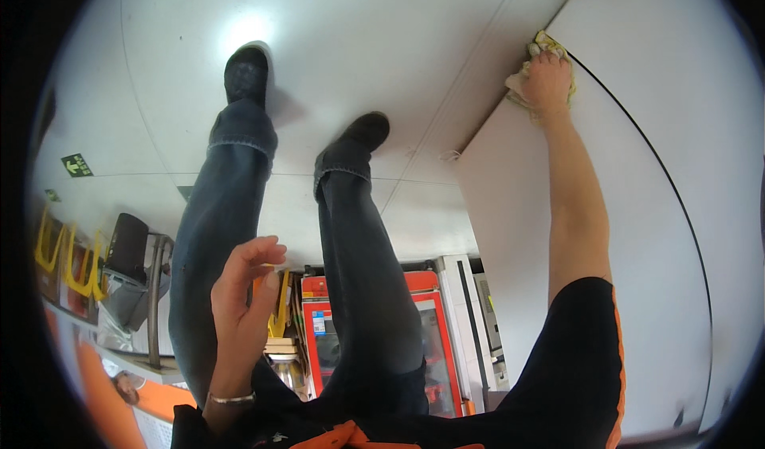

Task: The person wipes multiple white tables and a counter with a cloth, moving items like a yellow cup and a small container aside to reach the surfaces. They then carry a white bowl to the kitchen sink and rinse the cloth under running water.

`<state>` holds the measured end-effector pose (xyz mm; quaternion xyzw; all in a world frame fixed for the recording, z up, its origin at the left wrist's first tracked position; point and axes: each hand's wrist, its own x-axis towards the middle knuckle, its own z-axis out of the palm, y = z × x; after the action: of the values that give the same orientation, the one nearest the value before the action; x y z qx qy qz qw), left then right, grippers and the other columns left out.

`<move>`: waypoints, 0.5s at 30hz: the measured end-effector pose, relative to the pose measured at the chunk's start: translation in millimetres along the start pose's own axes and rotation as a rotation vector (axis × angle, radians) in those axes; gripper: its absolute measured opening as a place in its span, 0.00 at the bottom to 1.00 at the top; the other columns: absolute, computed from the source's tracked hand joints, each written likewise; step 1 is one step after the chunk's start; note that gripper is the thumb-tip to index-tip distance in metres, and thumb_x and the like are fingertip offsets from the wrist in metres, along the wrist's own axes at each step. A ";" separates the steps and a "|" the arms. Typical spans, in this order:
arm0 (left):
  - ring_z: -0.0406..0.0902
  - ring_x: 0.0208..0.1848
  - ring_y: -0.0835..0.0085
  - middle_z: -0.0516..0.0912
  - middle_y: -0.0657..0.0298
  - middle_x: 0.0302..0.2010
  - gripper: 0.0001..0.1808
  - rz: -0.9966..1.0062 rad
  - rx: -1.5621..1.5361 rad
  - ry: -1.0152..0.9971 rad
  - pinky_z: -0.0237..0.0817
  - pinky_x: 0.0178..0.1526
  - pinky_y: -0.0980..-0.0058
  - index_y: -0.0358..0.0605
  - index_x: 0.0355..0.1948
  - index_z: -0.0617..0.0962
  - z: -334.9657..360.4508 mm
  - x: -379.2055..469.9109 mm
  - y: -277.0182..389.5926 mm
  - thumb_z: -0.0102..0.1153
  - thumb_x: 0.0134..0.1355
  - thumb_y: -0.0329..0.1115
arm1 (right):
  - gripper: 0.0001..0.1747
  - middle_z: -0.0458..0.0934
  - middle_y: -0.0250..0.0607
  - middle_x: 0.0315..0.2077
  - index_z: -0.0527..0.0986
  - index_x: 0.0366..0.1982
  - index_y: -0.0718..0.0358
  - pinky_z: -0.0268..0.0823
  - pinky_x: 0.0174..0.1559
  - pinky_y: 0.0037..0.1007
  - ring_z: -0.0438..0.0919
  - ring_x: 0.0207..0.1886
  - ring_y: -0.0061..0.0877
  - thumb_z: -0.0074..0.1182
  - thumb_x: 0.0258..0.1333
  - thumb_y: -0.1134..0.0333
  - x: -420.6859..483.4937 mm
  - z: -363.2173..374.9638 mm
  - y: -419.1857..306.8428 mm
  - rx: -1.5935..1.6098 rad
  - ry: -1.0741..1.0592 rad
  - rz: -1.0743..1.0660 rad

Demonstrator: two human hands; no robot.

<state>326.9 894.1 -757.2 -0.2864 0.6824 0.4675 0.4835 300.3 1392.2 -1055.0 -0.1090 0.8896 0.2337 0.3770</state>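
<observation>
My right hand (pixel 548 83) presses a crumpled yellow-and-white cloth (pixel 519 85) against a white cabinet front (pixel 526 204). The cloth lies at the panel's bottom edge, where the dark seam (pixel 642 129) between two panels begins. Part of the cloth is hidden under my fingers. In front of my thigh hangs my left hand (pixel 245 296), empty, its fingers loosely bent and the thumb apart. A bracelet (pixel 232 399) circles that wrist.
My dark shoes (pixel 246 75) stand on a pale floor (pixel 358 42). Behind my legs is a red-framed glass-door fridge (pixel 445 353). Yellow chair-like frames (pixel 80 264), a dark bin-like container (pixel 127 240) and a metal post (pixel 155 299) are at the left. A green arrow sign (pixel 76 165) marks the floor.
</observation>
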 end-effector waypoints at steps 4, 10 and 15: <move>0.80 0.47 0.75 0.84 0.61 0.44 0.17 -0.002 -0.007 0.000 0.69 0.51 0.75 0.41 0.54 0.77 3.9 -13.3 -42.3 0.51 0.63 0.25 | 0.22 0.80 0.38 0.50 0.80 0.45 0.63 0.61 0.58 0.35 0.75 0.56 0.31 0.59 0.45 0.64 -72.3 -42.1 20.6 0.010 0.270 0.061; 0.79 0.45 0.75 0.83 0.62 0.41 0.17 0.098 0.050 -0.220 0.70 0.45 0.77 0.43 0.55 0.77 27.6 18.2 -100.6 0.54 0.64 0.26 | 0.32 0.76 0.38 0.59 0.76 0.54 0.61 0.58 0.65 0.40 0.71 0.63 0.32 0.64 0.43 0.62 -192.9 -151.6 78.4 0.051 0.151 0.186; 0.81 0.38 0.70 0.84 0.58 0.35 0.15 0.211 0.275 -0.020 0.72 0.42 0.72 0.46 0.52 0.80 -5.3 27.7 -128.9 0.55 0.64 0.32 | 0.35 0.74 0.38 0.60 0.74 0.57 0.61 0.56 0.67 0.43 0.69 0.64 0.34 0.64 0.41 0.66 -321.5 -243.3 108.0 0.048 0.314 0.317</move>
<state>423.3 839.5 -829.0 -0.1398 0.7612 0.4207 0.4733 332.0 1370.3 -639.4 0.0060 0.9486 0.2491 0.1950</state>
